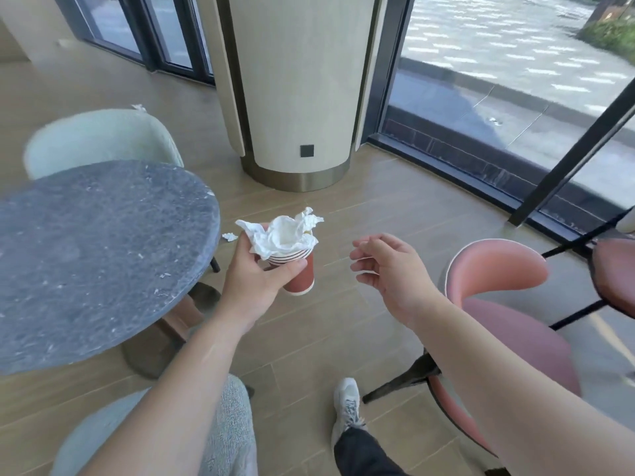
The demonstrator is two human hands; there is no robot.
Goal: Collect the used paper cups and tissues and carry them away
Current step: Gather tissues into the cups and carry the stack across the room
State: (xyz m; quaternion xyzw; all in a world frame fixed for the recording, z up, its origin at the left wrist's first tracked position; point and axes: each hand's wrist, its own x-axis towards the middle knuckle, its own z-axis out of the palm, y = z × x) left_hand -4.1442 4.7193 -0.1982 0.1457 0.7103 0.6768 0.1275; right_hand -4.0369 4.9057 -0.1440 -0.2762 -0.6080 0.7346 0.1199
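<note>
A: We see a stack of reddish-brown paper cups with white rims (298, 273) held out over the wooden plank floor (378, 207), just right of the round grey stone table (96, 252). Our left hand (256, 281) wraps round it from the left, thumb across the front below the rims.

B: And crumpled white tissues (280, 235) stuff the top cup, spilling over the rim and onto our left fingers. Our right hand (385, 266) hangs apart to the right, fingers loosely curled, holding nothing.

A: How many cups? We make out several nested rims, but the tissue and thumb cover part of them, so we cannot give a count. The tissues are bunched too tightly to count either.

B: One small white scrap of tissue (229, 237) shows at the table's right edge; whether it lies on the floor we cannot tell. Pale flecks dot the tabletop, too small to identify.

A: Around us we count two pale green upholstered chairs (99, 139), the nearer cut off by the bottom edge, one pink cushioned chair with dark legs (508, 304), and another partly cut off at the right border. One white sneaker (347, 407) stands below.

B: Behind stands a beige column with a metal base (295, 97) between dark-framed windows (481, 80).
</note>
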